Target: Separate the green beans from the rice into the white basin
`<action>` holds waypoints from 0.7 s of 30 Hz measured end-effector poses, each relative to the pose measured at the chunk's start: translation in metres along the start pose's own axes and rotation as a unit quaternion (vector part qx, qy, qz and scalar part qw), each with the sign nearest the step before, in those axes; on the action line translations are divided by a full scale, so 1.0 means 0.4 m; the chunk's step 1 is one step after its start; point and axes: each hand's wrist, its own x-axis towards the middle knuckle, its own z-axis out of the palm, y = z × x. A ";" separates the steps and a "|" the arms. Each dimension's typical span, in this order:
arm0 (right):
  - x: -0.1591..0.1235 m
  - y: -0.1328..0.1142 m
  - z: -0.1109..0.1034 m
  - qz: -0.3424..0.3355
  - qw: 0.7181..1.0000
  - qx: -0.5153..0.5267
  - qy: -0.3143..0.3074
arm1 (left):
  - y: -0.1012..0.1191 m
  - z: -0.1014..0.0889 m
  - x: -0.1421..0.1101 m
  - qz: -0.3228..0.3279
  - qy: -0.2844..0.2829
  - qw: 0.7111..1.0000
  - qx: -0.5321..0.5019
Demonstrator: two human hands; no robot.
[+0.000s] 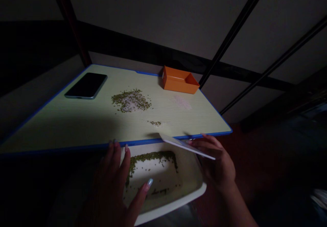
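My right hand [219, 162] grips a thin white card [187, 147], whose far corner tilts up by the table's front edge. My left hand [114, 182] has its fingers spread over the left side of a white basin [171, 208]; whether it touches the rim I cannot tell. Small green beans [155, 156] line the far and left inner edges of the basin, just below the table. On the table lies a heap of green beans mixed with pale grains [131, 100]. A small strip of beans [155, 123] sits nearer the front edge, beyond the card.
A dark-screened phone [87, 85] lies at the left of the blue-edged table [63, 125]. At the back right stands an orange open box [180, 84], with a patch of pale grains [182, 102] in front. A panelled wall [153, 19] rises behind.
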 end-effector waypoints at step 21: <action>0.008 0.008 0.030 -0.060 0.996 -0.066 -0.009 | -0.012 0.002 -0.009 -0.001 -0.011 1.000 -0.020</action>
